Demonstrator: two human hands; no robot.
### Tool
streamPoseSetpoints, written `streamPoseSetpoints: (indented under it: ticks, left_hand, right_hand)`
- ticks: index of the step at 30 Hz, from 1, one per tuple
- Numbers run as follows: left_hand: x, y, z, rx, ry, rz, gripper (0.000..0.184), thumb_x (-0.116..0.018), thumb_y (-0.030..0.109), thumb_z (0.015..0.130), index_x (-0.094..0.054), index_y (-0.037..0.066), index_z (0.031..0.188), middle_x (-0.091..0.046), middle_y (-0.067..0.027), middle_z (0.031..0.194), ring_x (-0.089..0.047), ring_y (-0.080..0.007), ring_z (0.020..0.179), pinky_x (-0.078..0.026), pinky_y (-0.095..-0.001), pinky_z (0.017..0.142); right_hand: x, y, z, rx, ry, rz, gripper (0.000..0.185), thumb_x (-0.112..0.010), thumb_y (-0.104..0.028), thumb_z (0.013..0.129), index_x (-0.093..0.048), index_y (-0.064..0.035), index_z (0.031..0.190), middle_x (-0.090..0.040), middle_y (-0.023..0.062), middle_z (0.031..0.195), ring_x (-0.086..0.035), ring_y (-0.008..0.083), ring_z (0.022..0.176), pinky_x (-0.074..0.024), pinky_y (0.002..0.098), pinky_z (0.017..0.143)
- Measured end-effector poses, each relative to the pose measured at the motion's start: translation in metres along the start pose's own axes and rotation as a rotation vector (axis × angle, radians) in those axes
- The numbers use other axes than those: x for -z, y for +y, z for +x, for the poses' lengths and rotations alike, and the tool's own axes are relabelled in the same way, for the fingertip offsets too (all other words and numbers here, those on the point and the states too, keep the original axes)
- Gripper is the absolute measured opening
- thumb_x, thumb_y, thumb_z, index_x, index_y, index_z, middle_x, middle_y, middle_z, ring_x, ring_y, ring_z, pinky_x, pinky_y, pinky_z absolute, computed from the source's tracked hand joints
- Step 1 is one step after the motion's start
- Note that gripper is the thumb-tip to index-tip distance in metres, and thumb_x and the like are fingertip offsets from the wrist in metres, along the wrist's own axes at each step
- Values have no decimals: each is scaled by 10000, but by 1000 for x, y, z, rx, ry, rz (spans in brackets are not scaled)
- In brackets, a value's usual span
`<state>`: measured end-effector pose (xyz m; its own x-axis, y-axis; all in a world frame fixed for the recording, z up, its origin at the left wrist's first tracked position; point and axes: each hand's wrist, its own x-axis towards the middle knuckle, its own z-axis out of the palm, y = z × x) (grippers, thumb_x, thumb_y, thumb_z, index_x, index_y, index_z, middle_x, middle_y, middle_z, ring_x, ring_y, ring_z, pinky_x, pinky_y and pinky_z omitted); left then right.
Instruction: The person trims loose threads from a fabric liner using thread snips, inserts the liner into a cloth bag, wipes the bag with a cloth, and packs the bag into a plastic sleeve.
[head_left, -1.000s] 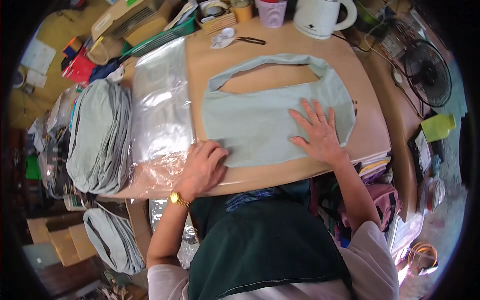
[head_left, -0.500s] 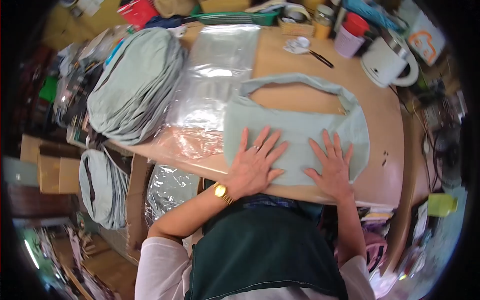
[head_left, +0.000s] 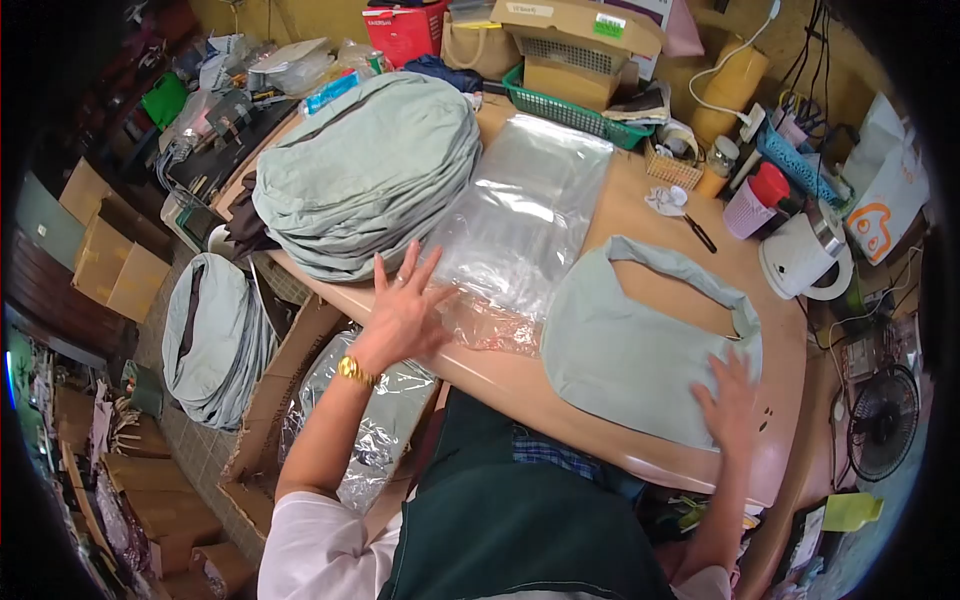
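Left hand (head_left: 403,312), at the bench's (head_left: 490,375) front edge, had left the bag (head_left: 625,350) to right hand (head_left: 732,397) alone; both spread their fingers.

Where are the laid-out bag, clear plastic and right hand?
laid-out bag (head_left: 640,360): head view, middle of its fabric body
clear plastic (head_left: 527,205): head view, middle of its shiny surface
right hand (head_left: 731,400): head view, back of the hand, blurred

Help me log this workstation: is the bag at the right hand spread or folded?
Spread: the bag lies flat on the table, its strap looped open, with table showing through.
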<state>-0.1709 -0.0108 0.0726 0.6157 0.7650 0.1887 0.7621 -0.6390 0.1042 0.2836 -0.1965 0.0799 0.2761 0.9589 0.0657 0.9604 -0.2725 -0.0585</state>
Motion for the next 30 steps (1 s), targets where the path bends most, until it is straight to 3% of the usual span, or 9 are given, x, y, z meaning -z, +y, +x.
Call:
streamPoseSetpoints:
  ticks: [2,4,7,11,16,20,22,25,30]
  left_hand:
    - [-12,-18,3,14,56,20,316,-755,302,747,-733,142,1017,-419,-98,1488,-226,-355,1459,-119,-688,1119]
    - [-13,-18,16,-56,244,-89,109,-747,233,767,-747,132,808,-542,-54,1359,-387,-298,1363,-206,-610,1112]
    - [15,-4,27,-70,352,-107,150,-749,235,781,-742,138,895,-581,-38,1293,-507,-251,1209,-316,-508,1048]
    - [38,13,26,136,449,-211,148,-747,197,786,-719,119,909,-611,-49,1036,-540,-275,1028,-419,-431,867]
    - [8,-16,1,66,394,-205,92,-716,124,804,-694,66,873,-607,-104,752,-593,-300,691,-470,-401,617]
    - [12,-10,-7,179,501,-234,81,-692,100,809,-705,110,889,-613,-38,772,-597,-249,728,-447,-376,661]
    - [24,5,-3,113,613,-138,117,-705,88,795,-715,123,906,-635,-33,828,-601,-247,782,-444,-381,695]
    - [23,12,-14,45,716,-43,199,-707,82,784,-731,172,959,-645,0,922,-579,-227,877,-416,-379,777]
    - [31,40,-40,88,284,-16,197,-683,88,797,-716,119,988,-578,-58,874,-539,-262,813,-423,-379,758]
  right_hand:
    - [11,-92,34,220,114,457,499,-743,-232,810,-601,-55,1254,-562,206,1321,-487,373,1273,-358,468,1073]
    - [11,-178,58,478,94,625,584,-786,-251,775,-521,-72,1264,-493,174,1394,-432,347,1326,-254,518,1129]
    - [-18,-273,93,616,264,694,563,-810,-314,749,-554,-73,1189,-553,139,1329,-471,331,1290,-229,572,1120]
    - [-30,-295,145,679,63,541,427,-787,-329,773,-641,-38,1049,-639,150,1174,-620,313,1055,-383,531,1000]
    - [-29,-274,168,476,-350,1273,192,-730,-184,820,-657,-6,825,-683,117,793,-640,207,671,-509,338,643]
    - [-18,-276,152,487,-231,1384,229,-714,-183,847,-634,9,750,-636,88,648,-605,134,645,-487,310,626]
    - [-14,-279,143,752,-253,844,202,-693,-166,875,-630,9,796,-625,41,667,-570,99,637,-463,288,595]
    - [-33,-276,149,541,-127,1059,169,-663,-136,903,-605,0,822,-609,4,682,-535,87,622,-448,262,588]
    - [-52,-267,151,297,92,1467,131,-628,-108,922,-583,-19,838,-587,-2,684,-513,69,623,-434,255,575]
